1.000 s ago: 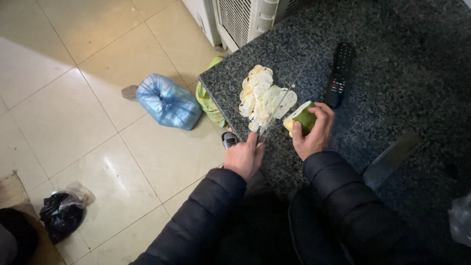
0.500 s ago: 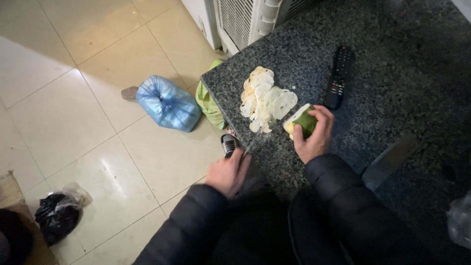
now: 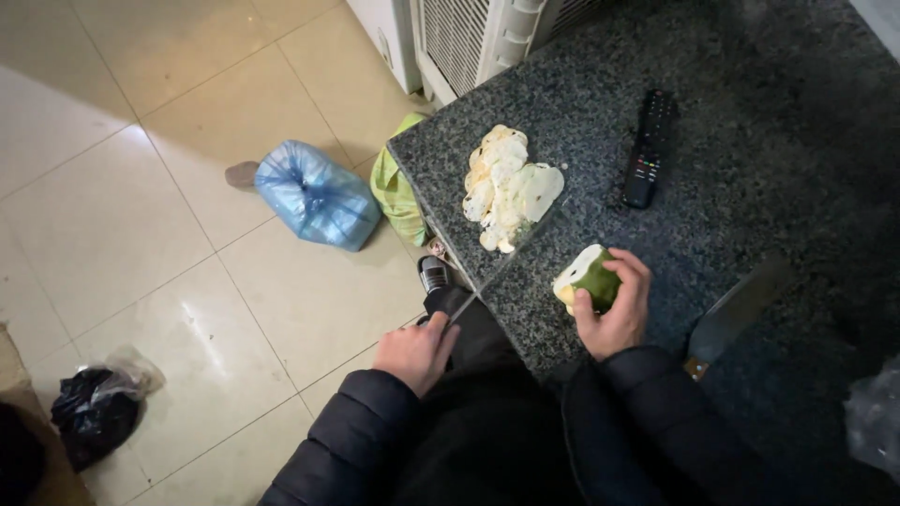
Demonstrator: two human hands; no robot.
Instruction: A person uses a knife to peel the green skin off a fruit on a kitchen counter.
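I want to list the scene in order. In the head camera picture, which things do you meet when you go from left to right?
Black bag → blue bag → left hand with a knife → pale slices → right hand holding a green fruit → black remote → cleaver.

On the dark speckled stone counter you have a black remote control lying near the far side, and a broad metal blade resting flat near the front edge. Down on the pale tiled floor you see a tied blue plastic bag just beside a green bag that leans against the counter's side. A black bag sits well apart from them. A white slatted appliance stands behind the counter.
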